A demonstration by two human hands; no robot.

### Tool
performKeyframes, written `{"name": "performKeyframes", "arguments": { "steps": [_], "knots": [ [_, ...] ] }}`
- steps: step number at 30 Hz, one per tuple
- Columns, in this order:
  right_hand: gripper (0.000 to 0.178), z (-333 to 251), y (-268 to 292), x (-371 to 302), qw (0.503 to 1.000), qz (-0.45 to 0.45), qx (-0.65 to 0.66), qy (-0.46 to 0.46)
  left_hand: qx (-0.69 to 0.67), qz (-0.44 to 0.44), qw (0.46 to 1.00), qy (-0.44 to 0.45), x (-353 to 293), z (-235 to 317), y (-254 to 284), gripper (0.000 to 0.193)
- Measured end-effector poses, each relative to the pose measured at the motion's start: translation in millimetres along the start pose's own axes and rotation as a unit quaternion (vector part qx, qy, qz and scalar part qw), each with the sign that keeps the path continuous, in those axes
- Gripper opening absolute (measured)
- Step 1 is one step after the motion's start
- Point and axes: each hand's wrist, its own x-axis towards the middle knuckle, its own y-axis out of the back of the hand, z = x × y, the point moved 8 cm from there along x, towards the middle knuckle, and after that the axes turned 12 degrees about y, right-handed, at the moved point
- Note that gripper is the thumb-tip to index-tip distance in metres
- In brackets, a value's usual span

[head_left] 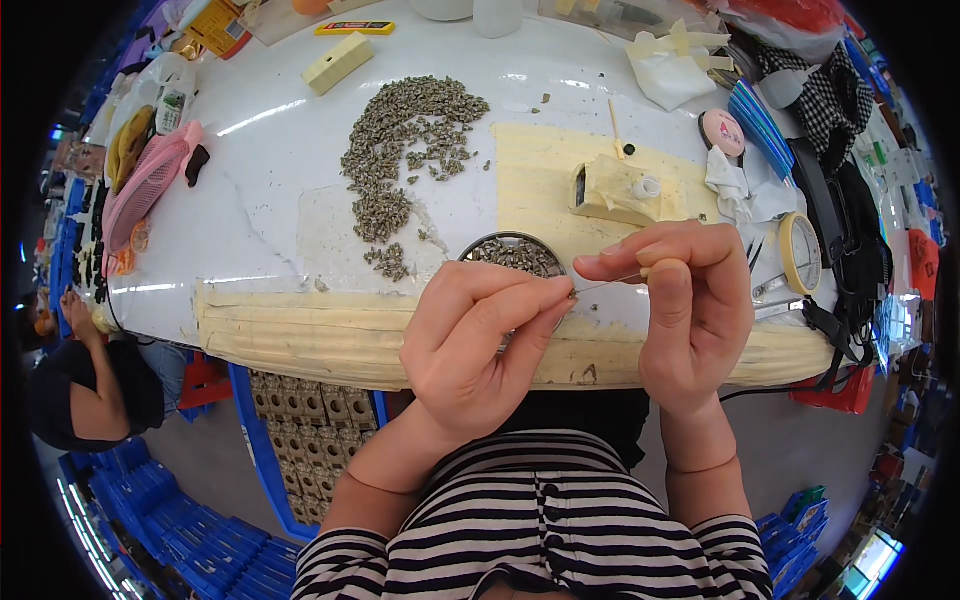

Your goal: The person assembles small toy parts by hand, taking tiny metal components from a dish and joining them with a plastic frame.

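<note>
Both hands are meeting just above the near edge of the white table [270,180], and I am working them as a pair. With my left hand [470,345] I am pinching a tiny grey metal part [572,293] between thumb and forefinger, the other fingers curled in; with my right hand [680,300] I am closing thumb and forefinger on the thick end of a thin pale needle-like stick [612,284] whose tip is touching that part. I am judging that the step goes best with the stick kept level and the left pinch held light, so the part does not twist or drop. Just beyond my left knuckles I am seeing the round shallow metal tin [515,252] filled with the same grey pieces, half hidden by my hand, and farther off to the left a loose heap of small grey metal pieces [400,150] is spreading over the table. To the right of the tin, a tape-wrapped beige block with a white cap [615,190] is sitting on a yellowish taped patch.
</note>
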Motion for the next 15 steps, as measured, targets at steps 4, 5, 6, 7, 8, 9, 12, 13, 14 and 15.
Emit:
{"name": "performKeyframes", "arguments": {
  "steps": [4,5,6,7,8,9,12,13,14,15],
  "knots": [
    [0.015,0.8,0.0,-0.3,1.0,0.01,0.025,-0.006,0.0,0.0,1.0,0.006,-0.3,-0.2,0.6,0.026],
    [0.015,1.2,0.2,-0.4,0.999,0.019,0.039,-0.007,0.001,0.0,1.0,0.005,-0.2,-0.2,0.4,0.026],
    [0.015,1.5,0.6,-0.5,0.998,0.028,0.053,-0.009,0.001,0.0,1.0,0.004,0.0,-0.2,0.2,0.025],
    [0.015,1.4,0.7,-0.5,0.998,0.029,0.054,-0.009,0.001,0.0,1.0,0.004,0.0,-0.2,0.0,0.025],
    [0.015,1.5,0.5,-0.5,0.998,0.029,0.056,-0.009,0.001,0.0,1.0,0.004,-0.1,-0.2,0.1,0.025],
    [0.015,1.7,0.5,-0.4,0.998,0.03,0.058,-0.009,0.001,-0.001,1.0,0.004,-0.2,0.0,0.2,0.025],
    [0.015,0.9,-0.9,-0.1,1.0,0.002,0.023,-0.004,0.0,-0.002,1.0,0.009,-0.9,-0.5,0.3,0.025],
    [0.015,1.1,-1.3,-0.2,1.0,-0.001,0.017,-0.005,-0.001,-0.002,1.0,0.011,-1.1,-1.0,0.2,0.025],
    [0.015,0.6,-1.5,0.0,1.0,-0.005,0.011,-0.005,-0.001,-0.003,1.0,0.01,-0.9,-0.7,0.3,0.025],
    [0.016,0.2,-1.8,0.2,1.0,-0.008,0.005,-0.005,-0.001,-0.003,1.0,0.008,-0.7,-0.6,0.4,0.025]
  ]
}}
